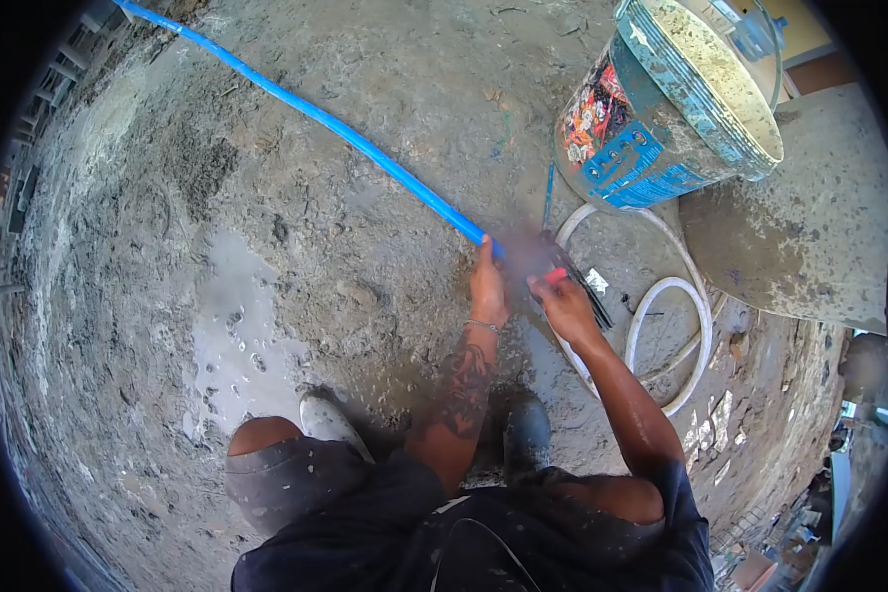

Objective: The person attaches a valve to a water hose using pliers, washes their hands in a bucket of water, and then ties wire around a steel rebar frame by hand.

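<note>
- Two bare hands work close together, nearer the person than the bucket [661, 138] and to its left.
- The left hand [488, 284] is closed around the blue pipe [345, 132] near one end; the pipe runs away to the far left of the bucket.
- The right hand [565, 308] pinches a small red piece [556, 275], just beside that end; a blur between the hands hides whether the two touch.
- Dark strips [596, 304] lie by the right hand, on the bucket's near side, with a white scrap [597, 281] beside them.
- A white hose [707, 326] lies in loops at the bucket's near side.
- A mud-spattered grey panel [799, 217] stands right of the bucket.
- Well left of the bucket, a pale puddle [237, 335] spreads over muddy ground [148, 296].
</note>
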`<state>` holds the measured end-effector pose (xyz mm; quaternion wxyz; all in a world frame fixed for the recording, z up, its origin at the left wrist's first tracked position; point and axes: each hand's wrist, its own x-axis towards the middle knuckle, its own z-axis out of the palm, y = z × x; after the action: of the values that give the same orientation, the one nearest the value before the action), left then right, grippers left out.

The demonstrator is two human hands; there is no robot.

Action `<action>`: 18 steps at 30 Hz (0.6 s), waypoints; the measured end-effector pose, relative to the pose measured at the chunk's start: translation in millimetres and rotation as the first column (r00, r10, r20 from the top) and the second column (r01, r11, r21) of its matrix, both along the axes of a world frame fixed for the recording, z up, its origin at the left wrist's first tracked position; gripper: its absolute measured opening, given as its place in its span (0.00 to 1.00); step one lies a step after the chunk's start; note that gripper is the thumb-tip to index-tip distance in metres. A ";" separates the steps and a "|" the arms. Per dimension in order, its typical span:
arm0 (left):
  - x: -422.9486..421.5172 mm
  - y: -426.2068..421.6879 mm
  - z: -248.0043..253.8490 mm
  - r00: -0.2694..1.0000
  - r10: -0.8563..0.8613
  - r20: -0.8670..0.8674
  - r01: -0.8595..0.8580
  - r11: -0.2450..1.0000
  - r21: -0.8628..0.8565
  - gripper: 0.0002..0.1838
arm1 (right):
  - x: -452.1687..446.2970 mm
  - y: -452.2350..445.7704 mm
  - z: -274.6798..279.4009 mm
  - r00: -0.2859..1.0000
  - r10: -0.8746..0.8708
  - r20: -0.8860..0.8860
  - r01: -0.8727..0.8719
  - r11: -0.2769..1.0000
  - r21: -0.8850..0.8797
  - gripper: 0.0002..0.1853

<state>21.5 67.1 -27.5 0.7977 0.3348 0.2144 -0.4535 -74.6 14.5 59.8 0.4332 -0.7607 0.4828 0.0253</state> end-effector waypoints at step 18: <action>-0.2 -24.8 2.6 0.998 -0.023 -0.066 0.019 0.998 -0.053 0.22 | 5.4 -44.3 -21.0 0.967 -0.256 0.012 0.240 0.921 0.308 0.19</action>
<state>21.3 42.4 -24.9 0.7937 0.3006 0.2255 -0.4783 -69.3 -29.8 38.7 0.5570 -0.6181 0.5542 0.0245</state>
